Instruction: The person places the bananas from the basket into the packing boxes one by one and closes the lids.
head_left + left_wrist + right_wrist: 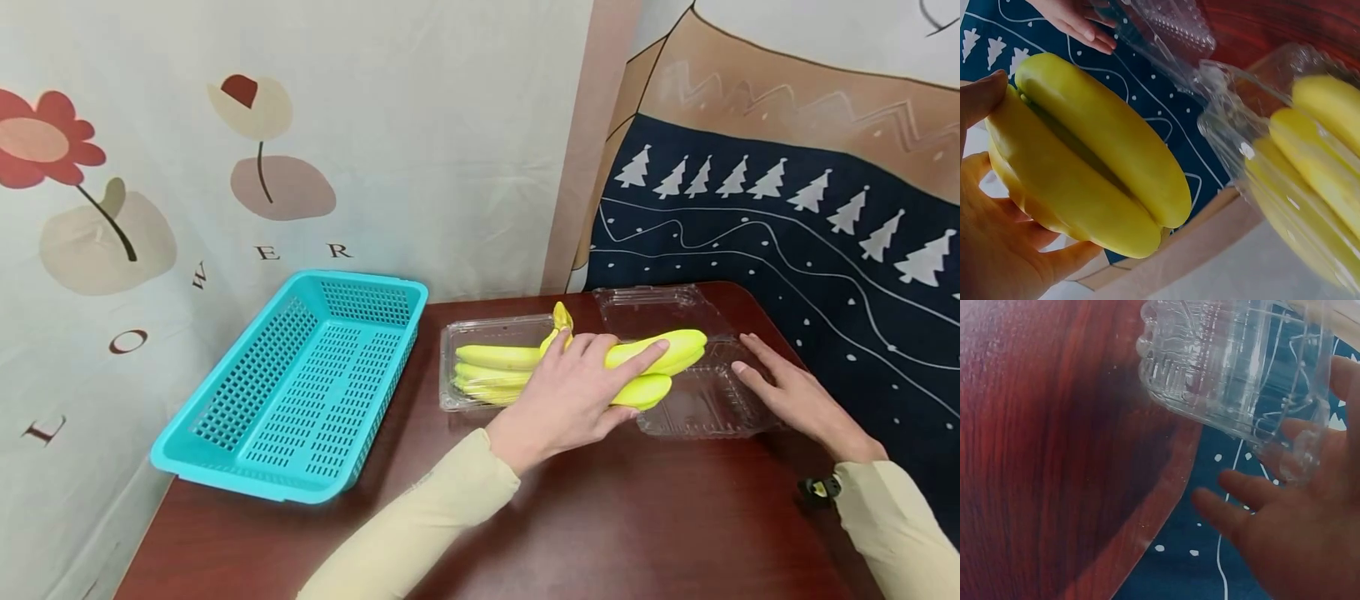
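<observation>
My left hand [573, 387] grips a bunch of yellow bananas [660, 354] from above, its stem end sticking up beyond the fingers. In the left wrist view, thumb and fingers wrap round the side of the bunch [1085, 156]. Below and to the right of the bunch lies an open clear plastic clamshell box [712, 408], its lid folded back towards the wall. My right hand [810, 400] is at this box's right side, fingers extended. In the right wrist view, some fingers show through the clear wall [1210, 369]; firm contact is unclear.
Left of the bunch, a second clear clamshell box [517, 329] holds more bananas [491, 358]. A turquoise perforated basket [378, 408] stands on the left of the dark red table [570, 517]. Printed cloths [465, 150] hang behind the table and on its right.
</observation>
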A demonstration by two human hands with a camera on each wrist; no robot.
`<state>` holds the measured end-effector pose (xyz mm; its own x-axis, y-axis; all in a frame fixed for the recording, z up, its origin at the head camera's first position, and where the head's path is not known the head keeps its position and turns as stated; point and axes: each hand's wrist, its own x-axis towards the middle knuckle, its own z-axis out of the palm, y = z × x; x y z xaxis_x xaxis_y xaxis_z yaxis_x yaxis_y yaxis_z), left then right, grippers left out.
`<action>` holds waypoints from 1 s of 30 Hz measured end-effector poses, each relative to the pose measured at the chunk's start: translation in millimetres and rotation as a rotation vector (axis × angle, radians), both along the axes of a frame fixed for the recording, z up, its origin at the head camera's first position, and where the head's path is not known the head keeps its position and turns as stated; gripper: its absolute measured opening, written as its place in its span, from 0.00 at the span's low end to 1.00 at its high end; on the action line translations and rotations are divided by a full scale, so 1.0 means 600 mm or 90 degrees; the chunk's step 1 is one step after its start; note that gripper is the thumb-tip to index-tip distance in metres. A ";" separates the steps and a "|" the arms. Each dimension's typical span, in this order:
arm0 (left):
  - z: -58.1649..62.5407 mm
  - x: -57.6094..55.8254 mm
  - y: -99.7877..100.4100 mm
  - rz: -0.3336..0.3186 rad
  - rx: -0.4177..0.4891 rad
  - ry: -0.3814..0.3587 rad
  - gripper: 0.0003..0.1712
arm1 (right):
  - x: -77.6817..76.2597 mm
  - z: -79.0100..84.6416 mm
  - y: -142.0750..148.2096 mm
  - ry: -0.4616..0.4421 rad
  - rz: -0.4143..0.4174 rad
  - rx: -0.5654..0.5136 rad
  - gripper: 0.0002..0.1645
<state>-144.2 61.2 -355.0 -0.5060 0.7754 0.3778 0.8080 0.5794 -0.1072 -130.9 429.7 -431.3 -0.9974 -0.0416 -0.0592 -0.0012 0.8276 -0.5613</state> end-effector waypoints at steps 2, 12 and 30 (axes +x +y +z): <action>-0.001 0.002 0.009 0.004 -0.013 -0.008 0.52 | -0.001 -0.001 -0.001 -0.011 0.001 -0.001 0.46; -0.009 0.006 0.045 0.005 -0.030 -0.017 0.51 | 0.002 -0.009 0.001 -0.008 0.017 -0.006 0.48; -0.033 0.002 0.096 0.010 -0.065 0.015 0.49 | 0.006 -0.018 -0.001 -0.014 0.045 -0.038 0.45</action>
<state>-143.2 118.9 -374.6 -0.5099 0.8025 0.3097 0.7954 0.5770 -0.1855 -127.4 429.0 -442.2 -0.9903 -0.1159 -0.0761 -0.0456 0.7907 -0.6105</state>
